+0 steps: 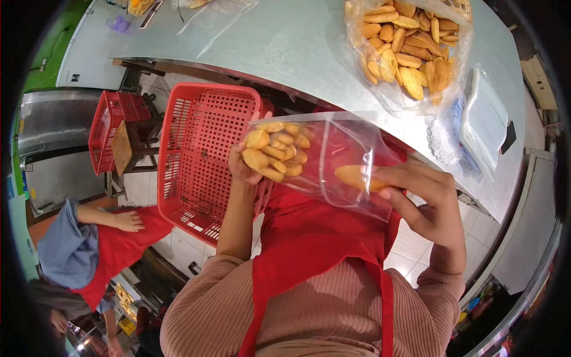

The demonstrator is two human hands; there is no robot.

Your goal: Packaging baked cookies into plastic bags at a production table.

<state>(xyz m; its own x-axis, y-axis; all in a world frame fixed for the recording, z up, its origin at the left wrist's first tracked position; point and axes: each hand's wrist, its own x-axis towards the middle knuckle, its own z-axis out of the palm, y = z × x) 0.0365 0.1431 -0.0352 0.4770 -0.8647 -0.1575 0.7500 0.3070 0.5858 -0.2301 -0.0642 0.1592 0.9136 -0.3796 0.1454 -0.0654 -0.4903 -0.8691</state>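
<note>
My left hand (246, 163) grips the filled bottom end of a clear plastic bag (328, 156), which lies sideways before my red apron. Several small golden-brown bread pieces (276, 151) are packed in that end. At the bag's mouth, my right hand (415, 196) pinches one longer oval bread piece (359, 177) between thumb and fingers, with the piece seen through the film. On the metal table, a large open plastic bag (357, 85) holds many similar bread pieces.
A red perforated plastic crate (203, 160) stands left of my hands. On the table (290, 49) are a stack of clear bags (484, 120), a white doily (439, 143) and a dark flat object (508, 137). A co-worker in a red apron (120, 241) is at the left, near a wooden stool (122, 147).
</note>
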